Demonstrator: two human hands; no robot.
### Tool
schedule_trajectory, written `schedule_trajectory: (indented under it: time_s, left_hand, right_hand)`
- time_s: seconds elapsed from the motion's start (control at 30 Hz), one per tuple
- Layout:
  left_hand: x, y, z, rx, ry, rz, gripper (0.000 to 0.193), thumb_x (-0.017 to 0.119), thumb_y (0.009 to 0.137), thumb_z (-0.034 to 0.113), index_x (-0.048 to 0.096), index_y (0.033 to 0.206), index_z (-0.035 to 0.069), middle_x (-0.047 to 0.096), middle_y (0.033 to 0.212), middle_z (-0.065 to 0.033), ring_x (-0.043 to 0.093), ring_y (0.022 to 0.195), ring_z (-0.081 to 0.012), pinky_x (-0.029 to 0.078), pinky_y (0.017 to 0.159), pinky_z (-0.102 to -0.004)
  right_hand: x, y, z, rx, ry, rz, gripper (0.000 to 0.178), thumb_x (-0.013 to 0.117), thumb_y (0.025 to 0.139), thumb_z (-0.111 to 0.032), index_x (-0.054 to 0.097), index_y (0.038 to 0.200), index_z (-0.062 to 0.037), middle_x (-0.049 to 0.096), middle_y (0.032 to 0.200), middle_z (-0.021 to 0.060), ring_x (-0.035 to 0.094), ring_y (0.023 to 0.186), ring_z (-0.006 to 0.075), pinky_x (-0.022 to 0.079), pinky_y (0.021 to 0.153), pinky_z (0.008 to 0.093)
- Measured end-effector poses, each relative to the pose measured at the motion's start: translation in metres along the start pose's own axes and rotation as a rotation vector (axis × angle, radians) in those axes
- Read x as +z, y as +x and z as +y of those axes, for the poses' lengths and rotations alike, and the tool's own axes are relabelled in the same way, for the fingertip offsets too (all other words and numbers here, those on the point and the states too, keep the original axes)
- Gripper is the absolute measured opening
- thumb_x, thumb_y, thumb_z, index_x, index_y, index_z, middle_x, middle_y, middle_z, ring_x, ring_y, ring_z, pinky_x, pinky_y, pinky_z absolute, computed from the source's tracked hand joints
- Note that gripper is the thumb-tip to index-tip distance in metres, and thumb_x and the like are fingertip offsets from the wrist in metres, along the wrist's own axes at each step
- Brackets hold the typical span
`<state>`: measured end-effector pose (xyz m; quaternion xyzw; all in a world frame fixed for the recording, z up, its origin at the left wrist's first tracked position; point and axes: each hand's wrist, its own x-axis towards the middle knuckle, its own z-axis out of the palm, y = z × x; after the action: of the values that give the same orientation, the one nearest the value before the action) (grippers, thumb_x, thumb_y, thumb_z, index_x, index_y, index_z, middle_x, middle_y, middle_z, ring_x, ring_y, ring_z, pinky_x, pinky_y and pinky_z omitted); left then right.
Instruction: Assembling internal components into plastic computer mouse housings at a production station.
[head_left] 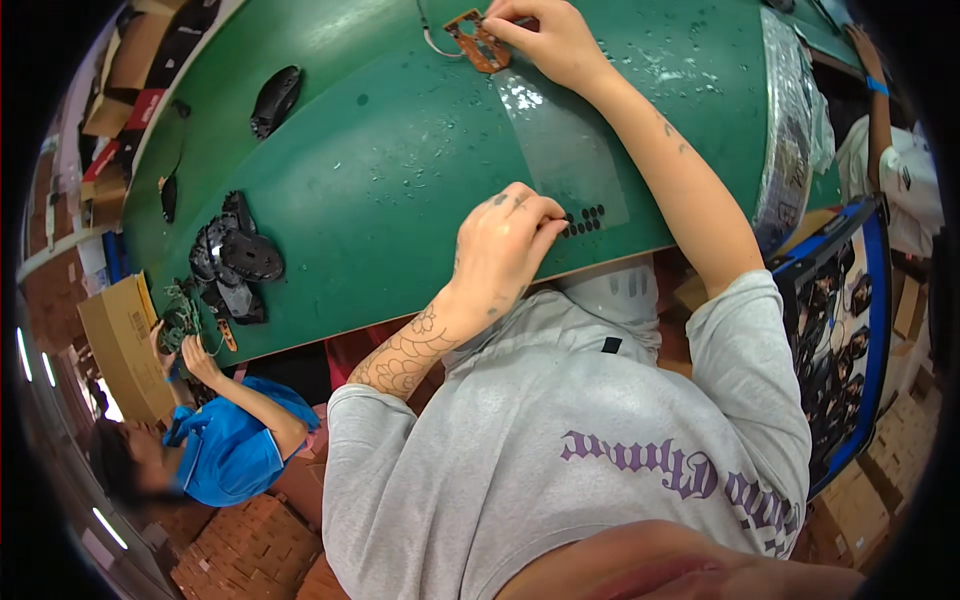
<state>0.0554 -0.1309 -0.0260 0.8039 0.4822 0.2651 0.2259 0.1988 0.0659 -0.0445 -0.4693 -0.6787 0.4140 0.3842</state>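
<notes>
My right hand (550, 38) is at the far edge of the view, its fingertips closed on the right edge of an orange-brown circuit board (487, 54). A thin cable (432, 42) runs up and away from the board. Nearer to me, my left hand (505, 243) is pinched at the left end of rows of small round black pads (588, 220). The pads sit on the near end of a clear plastic sheet (570, 150) that stretches up toward the board. Whatever is between the left fingertips is too small to make out.
On the green table (380, 230) lie a black computer mouse (275, 101) and a pile of black mouse shells (235, 255). Bubble wrap (785, 140) lies along the right side. At left a co-worker in blue (235, 440) handles cables. A blue-edged crate (850, 330) stands at right.
</notes>
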Motion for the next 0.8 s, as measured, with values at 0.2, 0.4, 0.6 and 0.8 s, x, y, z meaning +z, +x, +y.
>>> schedule_trajectory:
  time_s: [0.2,0.4,0.6,0.8]
  left_hand:
    - [0.002,-0.006,0.0,0.033,0.015,0.045,0.005,0.072,0.08,0.009,0.068,0.083,0.009,0.059,0.082,0.0009,0.058,0.068,-0.0164,0.047,0.063,-0.0285]
    - [0.005,-0.007,-0.002,0.068,0.054,0.127,0.006,0.074,0.079,0.008,0.069,0.083,0.009,0.06,0.081,0.0017,0.054,0.064,-0.0147,0.045,0.061,-0.0272]
    - [0.0,-0.004,0.0,0.013,0.019,0.073,0.002,0.071,0.08,0.01,0.069,0.081,0.01,0.06,0.079,0.001,0.058,0.07,-0.0164,0.047,0.065,-0.0288]
    - [0.002,-0.004,-0.004,0.033,-0.042,0.084,0.007,0.074,0.077,0.006,0.07,0.082,0.009,0.061,0.08,0.0023,0.051,0.063,-0.014,0.043,0.06,-0.0265]
  right_hand:
    - [0.004,-0.004,0.008,-0.148,-0.032,0.075,0.015,0.066,0.086,-0.012,0.068,0.085,0.0029,0.065,0.091,0.0084,0.06,0.078,0.0214,0.048,0.075,0.0282]
    - [0.004,-0.002,0.008,-0.221,-0.054,0.104,0.016,0.066,0.086,-0.012,0.068,0.085,0.0031,0.065,0.091,0.0086,0.06,0.079,0.0217,0.048,0.075,0.0283]
    - [0.004,-0.009,0.009,-0.27,-0.041,0.149,0.018,0.069,0.091,-0.015,0.071,0.097,0.0019,0.068,0.102,0.0029,0.06,0.08,0.0102,0.049,0.074,0.0206]
    - [0.005,-0.013,0.013,-0.197,-0.008,0.14,0.018,0.068,0.092,-0.015,0.071,0.09,0.0032,0.066,0.109,0.0018,0.059,0.08,0.0103,0.048,0.075,0.0203]
